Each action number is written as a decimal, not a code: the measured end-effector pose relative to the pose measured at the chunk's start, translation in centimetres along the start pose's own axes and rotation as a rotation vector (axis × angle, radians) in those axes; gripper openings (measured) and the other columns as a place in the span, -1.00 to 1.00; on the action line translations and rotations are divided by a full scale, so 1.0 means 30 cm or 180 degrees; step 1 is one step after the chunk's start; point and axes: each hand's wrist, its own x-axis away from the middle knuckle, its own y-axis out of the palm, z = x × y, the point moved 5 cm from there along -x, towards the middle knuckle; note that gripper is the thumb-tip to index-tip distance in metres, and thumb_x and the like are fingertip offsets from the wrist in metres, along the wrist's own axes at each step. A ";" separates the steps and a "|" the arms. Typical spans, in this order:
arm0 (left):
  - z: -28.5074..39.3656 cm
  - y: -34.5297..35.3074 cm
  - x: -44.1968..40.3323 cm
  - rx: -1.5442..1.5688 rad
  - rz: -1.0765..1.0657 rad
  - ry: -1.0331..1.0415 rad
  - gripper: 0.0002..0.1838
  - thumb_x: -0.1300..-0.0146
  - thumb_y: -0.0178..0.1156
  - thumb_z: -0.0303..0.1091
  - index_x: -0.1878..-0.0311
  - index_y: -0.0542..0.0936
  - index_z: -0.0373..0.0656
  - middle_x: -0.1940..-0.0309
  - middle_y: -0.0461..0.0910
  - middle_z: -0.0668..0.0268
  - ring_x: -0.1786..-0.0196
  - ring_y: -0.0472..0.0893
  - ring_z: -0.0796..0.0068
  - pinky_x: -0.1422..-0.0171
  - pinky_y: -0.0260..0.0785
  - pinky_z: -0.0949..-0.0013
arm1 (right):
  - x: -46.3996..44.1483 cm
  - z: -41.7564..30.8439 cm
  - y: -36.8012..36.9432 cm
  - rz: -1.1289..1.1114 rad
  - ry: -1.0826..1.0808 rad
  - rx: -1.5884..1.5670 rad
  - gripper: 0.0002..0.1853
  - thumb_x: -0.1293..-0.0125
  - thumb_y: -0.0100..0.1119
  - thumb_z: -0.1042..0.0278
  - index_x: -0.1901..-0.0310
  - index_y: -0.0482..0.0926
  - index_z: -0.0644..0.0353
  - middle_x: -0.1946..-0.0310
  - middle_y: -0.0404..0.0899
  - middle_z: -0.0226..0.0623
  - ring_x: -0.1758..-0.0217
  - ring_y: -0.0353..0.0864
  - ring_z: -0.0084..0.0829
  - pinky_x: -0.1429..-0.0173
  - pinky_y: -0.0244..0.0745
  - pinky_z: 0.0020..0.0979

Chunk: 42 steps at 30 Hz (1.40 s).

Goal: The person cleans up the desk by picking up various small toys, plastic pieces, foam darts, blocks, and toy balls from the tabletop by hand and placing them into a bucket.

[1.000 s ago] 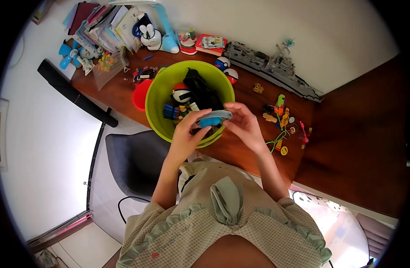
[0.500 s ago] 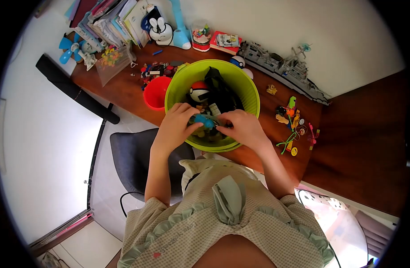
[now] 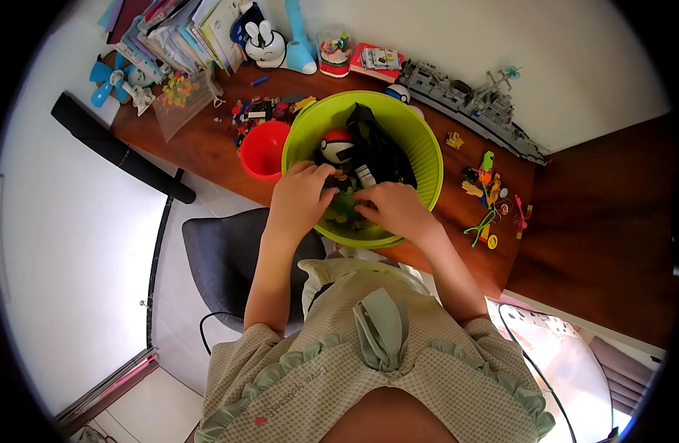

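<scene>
A lime-green bucket [image 3: 427, 162] stands on the wooden desk, and both my hands reach into its near side. My left hand [image 3: 299, 196] is over the left rim, thumb and index finger apart, with nothing visible between them. My right hand [image 3: 397, 210] is closed, fingers curled, and what it may hold is hidden. Between the hands is a blurred greenish thing [image 3: 345, 203] that I cannot name. Deeper in the bucket lie a red-and-white ball [image 3: 338, 146], a crumpled black bag [image 3: 380, 140] and a small whitish block [image 3: 364, 176].
A red bucket [image 3: 264, 151] sits left of the green one, near loose toy bricks [image 3: 254, 114]. Small colourful toys [image 3: 491, 193] lie on the right. A grey toy ship [image 3: 469, 107] and a blue lamp [image 3: 300, 55] line the wall. A dark chair [image 3: 225, 255] stands below.
The blue thing between my hands no longer shows; a greenish blur is there now. My hands have lowered slightly into the bucket. The whole view has shifted a little.
</scene>
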 end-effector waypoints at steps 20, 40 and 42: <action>0.297 0.070 -0.003 0.1331 0.0593 -0.0226 -0.86 -0.23 0.17 -0.40 0.15 0.60 -0.11 0.35 0.64 0.29 0.31 0.65 0.37 0.24 0.43 0.40 | 0.255 0.076 -0.231 0.1617 -0.0085 -0.0760 -0.87 -0.16 0.22 0.40 0.24 0.67 0.07 0.41 0.63 -0.32 0.34 0.61 -0.26 0.31 0.51 -0.30; 0.709 0.708 -0.067 0.1994 -0.0783 0.0138 -0.86 -0.20 0.15 -0.37 0.18 0.59 -0.06 0.38 0.64 0.35 0.39 0.64 0.40 0.33 0.45 0.36 | 0.773 0.582 -0.132 0.1839 0.1206 -0.0840 -0.88 -0.18 0.20 0.38 0.25 0.65 0.13 0.35 0.66 -0.31 0.33 0.66 -0.32 0.29 0.53 -0.34; 0.709 0.801 -0.058 0.1922 -0.0949 0.0054 -0.87 -0.19 0.15 -0.37 0.19 0.60 -0.04 0.39 0.65 0.36 0.38 0.65 0.41 0.32 0.45 0.35 | 0.819 0.647 -0.089 0.1790 0.1373 -0.0794 -0.87 -0.19 0.19 0.37 0.23 0.66 0.10 0.35 0.66 -0.33 0.32 0.67 -0.35 0.27 0.53 -0.33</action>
